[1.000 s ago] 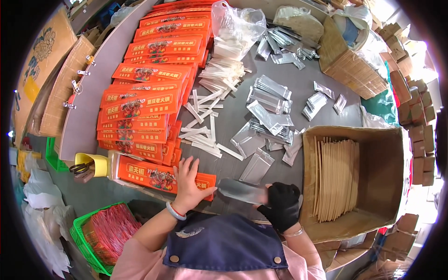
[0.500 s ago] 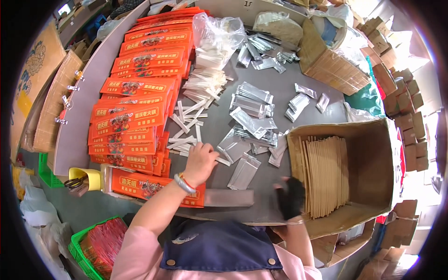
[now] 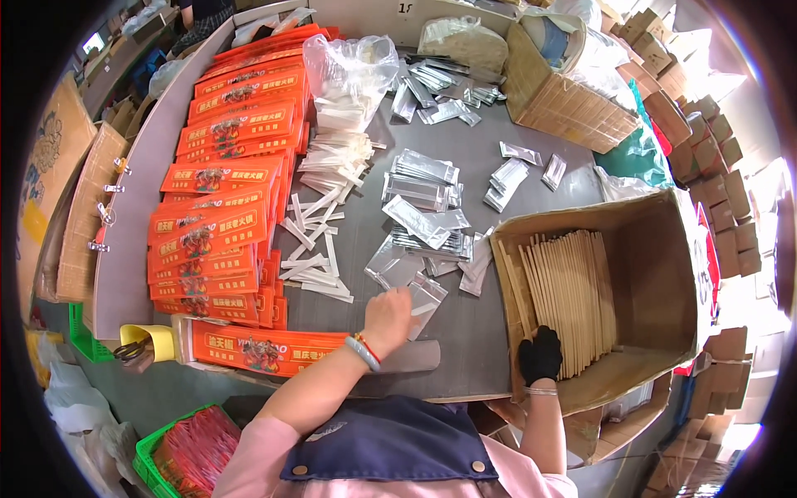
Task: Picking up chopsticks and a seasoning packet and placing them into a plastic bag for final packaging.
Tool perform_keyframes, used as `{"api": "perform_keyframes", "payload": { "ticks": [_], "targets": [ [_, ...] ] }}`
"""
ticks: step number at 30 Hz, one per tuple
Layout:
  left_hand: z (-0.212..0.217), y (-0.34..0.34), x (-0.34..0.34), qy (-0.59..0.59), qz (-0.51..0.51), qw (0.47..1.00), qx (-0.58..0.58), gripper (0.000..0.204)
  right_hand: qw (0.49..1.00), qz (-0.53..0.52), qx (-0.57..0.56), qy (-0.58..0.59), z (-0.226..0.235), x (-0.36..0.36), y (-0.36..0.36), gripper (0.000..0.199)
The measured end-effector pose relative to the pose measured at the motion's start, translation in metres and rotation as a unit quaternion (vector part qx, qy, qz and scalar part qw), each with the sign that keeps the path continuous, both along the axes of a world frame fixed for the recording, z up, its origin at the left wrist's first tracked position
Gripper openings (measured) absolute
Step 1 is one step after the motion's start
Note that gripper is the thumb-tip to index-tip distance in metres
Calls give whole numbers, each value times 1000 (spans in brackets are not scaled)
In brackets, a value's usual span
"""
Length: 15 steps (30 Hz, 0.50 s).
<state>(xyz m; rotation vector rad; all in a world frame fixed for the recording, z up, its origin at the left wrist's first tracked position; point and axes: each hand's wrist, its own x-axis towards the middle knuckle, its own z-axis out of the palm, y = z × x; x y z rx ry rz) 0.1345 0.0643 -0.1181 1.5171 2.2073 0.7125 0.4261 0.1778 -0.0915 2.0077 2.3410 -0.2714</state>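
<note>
My bare left hand [image 3: 388, 320], a bracelet at its wrist, is over the near edge of a pile of silver flat packets [image 3: 419, 220]. Its fingers are curled together above one silver packet [image 3: 428, 300]; whatever they pinch is hidden. Below it, a red printed sleeve with a clear end [image 3: 413, 357] lies along the table's front edge. My right hand [image 3: 540, 355], in a black glove, reaches into a cardboard box and closes on the near ends of wooden chopsticks [image 3: 573, 299] at the stack's left side.
Overlapping red printed sleeves [image 3: 212, 224] cover the table's left side. Narrow white paper packets [image 3: 320, 249] are strewn beside them, near a clear plastic bag [image 3: 349, 70]. The open cardboard box [image 3: 656, 282] stands at right. A yellow holder [image 3: 162, 342] with scissors hangs at the left corner.
My left hand has moved right and nearer, from the white packets to the silver ones. My gloved right hand has gone from the table into the chopstick box. The view has shifted slightly.
</note>
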Motion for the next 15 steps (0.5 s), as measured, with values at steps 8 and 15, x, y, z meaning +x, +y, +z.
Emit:
{"api": "perform_keyframes", "payload": {
  "ticks": [8, 15],
  "targets": [
    [33, 8, -29, -61, -80, 995, 2, 19, 996, -51, 11, 66, -3, -3, -5, 18],
    [38, -86, -27, 4, -157, 982, -108, 37, 950, 250, -11, 184, 31, -41, -24, 18]
  ]
}}
